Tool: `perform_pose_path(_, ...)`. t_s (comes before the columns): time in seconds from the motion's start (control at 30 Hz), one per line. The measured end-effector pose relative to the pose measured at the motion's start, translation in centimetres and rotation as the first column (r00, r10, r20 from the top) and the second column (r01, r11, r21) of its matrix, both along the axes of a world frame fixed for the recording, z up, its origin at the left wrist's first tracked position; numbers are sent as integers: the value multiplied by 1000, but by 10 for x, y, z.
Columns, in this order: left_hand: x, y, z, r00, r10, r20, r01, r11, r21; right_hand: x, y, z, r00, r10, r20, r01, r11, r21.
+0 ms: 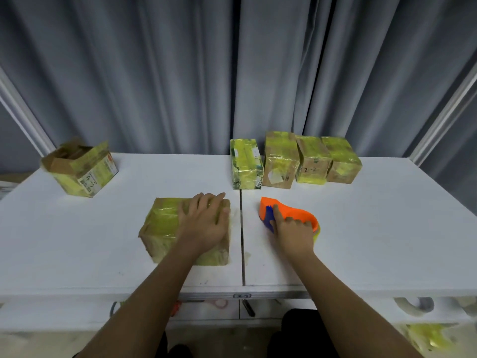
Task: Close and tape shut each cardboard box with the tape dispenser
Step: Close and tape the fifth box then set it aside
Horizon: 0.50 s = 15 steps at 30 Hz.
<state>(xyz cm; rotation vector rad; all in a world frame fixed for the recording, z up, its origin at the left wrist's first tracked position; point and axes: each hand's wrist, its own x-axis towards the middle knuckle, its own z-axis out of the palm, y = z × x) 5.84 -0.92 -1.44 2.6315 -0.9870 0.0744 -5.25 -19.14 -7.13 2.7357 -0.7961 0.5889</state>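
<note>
One wide-angle view only, so no second view is sharing anything with it. The camera is sitting on the person's head, looking forward and down over both forearms at a white table (361, 228). It is facing a grey curtain (180, 73) that is filling the upper half, well beyond the hands. The left hand (204, 220) and right hand (291, 233) are lying near the centre, close under the lens. The frame's lower edge is taking in the table's near edge and the person's lap, nearer than the hands. Straight lines are bowing towards the sides
</note>
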Motion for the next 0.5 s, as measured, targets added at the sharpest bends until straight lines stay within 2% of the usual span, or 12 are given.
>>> perform_pose_path(0.1, 7, -2, 2, 999, 2, -38, -2, 1000, -6, 1, 4, -4, 996, 7, 94, 4, 993, -122)
perform_pose_path(0.17, 8, -2, 0, 1000, -6, -24, 6, 1000, 8, 1, 12, 3, 967, 138, 214, -116, 987, -109)
perform_pose_path(0.2, 9, -2, 0, 1000, -8, -19, 8, 1000, 14, 4, 19, 9, 929, 194, 315, -220, 974, 50)
perform_pose_path(0.23, 9, -2, 0, 1000, -8, -19, 9, 1000, 20, 6, 28, 21, 904, 178, 390, -320, 885, 339)
perform_pose_path(0.27, 8, -2, 0, 1000, -7, -20, 7, 1000, 22, 10, 37, 32, 904, 70, 422, -361, 652, 666)
perform_pose_path(0.3, 7, -2, 0, 1000, -4, -20, 5, 1000, 20, 13, 46, 42, 917, -71, 392, -355, 301, 885)
perform_pose_path(0.33, 7, -2, 0, 1000, -3, -18, 3, 1000, 17, 16, 54, 48, 925, -194, 326, -336, -21, 941)
perform_pose_path(0.37, 7, -1, 0, 1000, -1, -14, 1, 1000, 16, 19, 59, 50, 917, -291, 275, -347, -237, 908)
perform_pose_path(0.4, 6, 0, -1, 1000, -1, -9, 1, 1000, 16, 21, 62, 47, 894, -369, 254, -393, -372, 841)
perform_pose_path(0.43, 6, 1, -2, 1000, -2, -4, 2, 1000, 15, 22, 64, 44, 866, -429, 259, -448, -433, 782)
perform_pose_path(0.47, 5, 1, -3, 1000, -3, 4, 3, 1000, 11, 22, 65, 42, 833, -475, 283, -501, -433, 749)
perform_pose_path(0.5, 5, 2, -4, 1000, -5, 16, 5, 1000, 6, 21, 67, 42, 806, -492, 329, -533, -364, 764)
